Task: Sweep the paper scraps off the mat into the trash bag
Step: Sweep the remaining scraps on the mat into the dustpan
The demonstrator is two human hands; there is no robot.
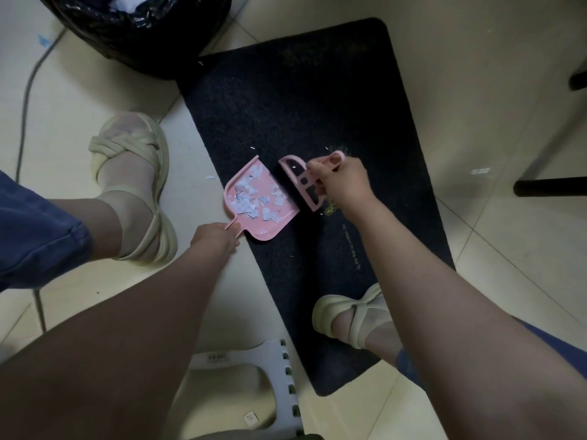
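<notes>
A pink dustpan [244,228] lies on the left edge of the black mat [298,100], with several white paper scraps [254,200] in it. My left hand [216,238] grips its thin handle. My right hand [343,182] grips a small pink brush [300,173], which stands just right of the dustpan's open edge. A few tiny scraps [253,148] lie on the mat around the brush. One scrap [210,177] lies on the tiled floor left of the mat. The black trash bag [136,33] stands at the top left with white paper inside.
My two feet in cream sandals stand here, one [133,185] on the tiles left of the mat, one [352,315] on the mat's near part. A white plastic stool [254,376] is below me. A grey cable [28,100] runs along the left floor. Dark furniture legs [549,185] stand at right.
</notes>
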